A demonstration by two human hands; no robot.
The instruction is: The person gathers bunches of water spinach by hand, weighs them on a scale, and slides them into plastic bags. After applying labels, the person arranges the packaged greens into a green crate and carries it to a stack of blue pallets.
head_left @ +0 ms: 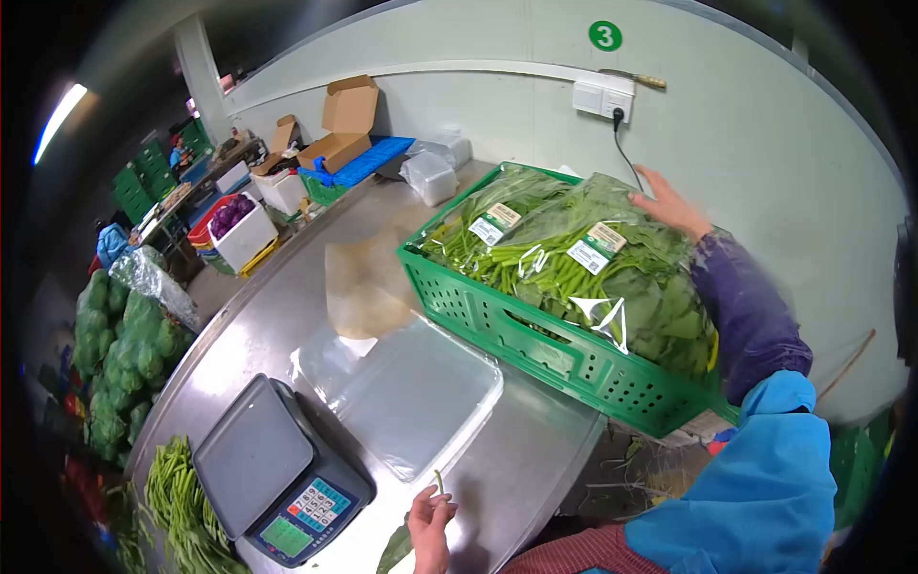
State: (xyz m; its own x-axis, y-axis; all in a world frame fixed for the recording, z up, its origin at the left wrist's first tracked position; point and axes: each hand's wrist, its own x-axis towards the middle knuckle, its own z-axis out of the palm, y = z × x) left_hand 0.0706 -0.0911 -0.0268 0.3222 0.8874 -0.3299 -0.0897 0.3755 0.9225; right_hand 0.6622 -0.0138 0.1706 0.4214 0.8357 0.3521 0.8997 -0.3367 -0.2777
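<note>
Head view. Near the steel table's (521,469) front edge, left hand (430,524) pinched shut on a thin green stem (439,480), just right of the scale (277,469). Right hand (669,203) reaching across to the far corner of a green crate (535,335), laid on the topmost bag; cannot tell whether gripping or merely resting. Crate sitting at the table's right edge, one corner overhanging it, packed to the brim with bagged greens (612,277): labelled clear bags of broad leaves and long stems. Between scale and crate, a clear tray (411,392), nothing visible inside. At the front left corner, loose green beans (177,502) heaped. Beyond the far end, a white foam box (244,234) holding purple vegetables, and open cardboard boxes (339,129).
</note>
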